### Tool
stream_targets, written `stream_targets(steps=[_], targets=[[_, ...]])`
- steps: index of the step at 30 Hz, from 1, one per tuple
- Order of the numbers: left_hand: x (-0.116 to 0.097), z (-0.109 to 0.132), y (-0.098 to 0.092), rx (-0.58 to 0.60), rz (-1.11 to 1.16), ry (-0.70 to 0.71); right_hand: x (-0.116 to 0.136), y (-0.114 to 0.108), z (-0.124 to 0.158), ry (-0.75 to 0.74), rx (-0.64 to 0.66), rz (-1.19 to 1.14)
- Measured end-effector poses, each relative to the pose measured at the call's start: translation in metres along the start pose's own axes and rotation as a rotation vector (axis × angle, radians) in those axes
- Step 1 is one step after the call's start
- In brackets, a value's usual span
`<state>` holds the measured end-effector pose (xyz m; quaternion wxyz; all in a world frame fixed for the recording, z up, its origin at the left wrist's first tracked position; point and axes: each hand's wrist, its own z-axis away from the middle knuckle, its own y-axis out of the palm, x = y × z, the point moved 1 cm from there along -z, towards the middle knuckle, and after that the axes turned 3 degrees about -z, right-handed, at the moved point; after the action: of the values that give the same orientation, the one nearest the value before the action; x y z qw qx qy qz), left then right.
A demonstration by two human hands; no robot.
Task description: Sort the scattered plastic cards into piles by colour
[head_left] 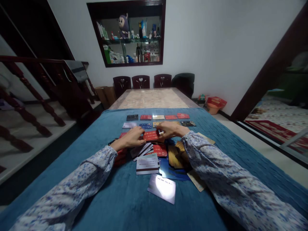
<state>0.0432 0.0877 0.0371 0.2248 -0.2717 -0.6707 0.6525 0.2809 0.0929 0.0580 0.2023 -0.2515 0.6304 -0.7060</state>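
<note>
A red card (151, 135) with pale lettering is held at its two sides between my hands, just above the pile. My left hand (130, 138) pinches its left edge. On its right edge, the fingers of my right hand (170, 129) are closed. Below lie several loose cards: a red card (160, 150), a white card with a dark stripe (147, 164), gold cards (176, 157) and blue cards (167, 170). Nearest to me is a shiny silver card (162, 188). Parts of the pile are hidden under my hands and sleeves.
Beyond my hands, cards lie in two rows, among them a black card (132, 117) and a blue card (145, 126). A blue cloth (108, 195) covers the near part of the table (154, 98). Chairs (141, 82) stand at the far end; a railing (31, 86) runs left.
</note>
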Motion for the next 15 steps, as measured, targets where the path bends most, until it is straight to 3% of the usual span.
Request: stream_targets(steps=[15], targets=[[-0.032, -0.037, -0.011, 0.005, -0.003, 0.069, -0.028, -0.016, 0.036, 0.020, 0.001, -0.092]])
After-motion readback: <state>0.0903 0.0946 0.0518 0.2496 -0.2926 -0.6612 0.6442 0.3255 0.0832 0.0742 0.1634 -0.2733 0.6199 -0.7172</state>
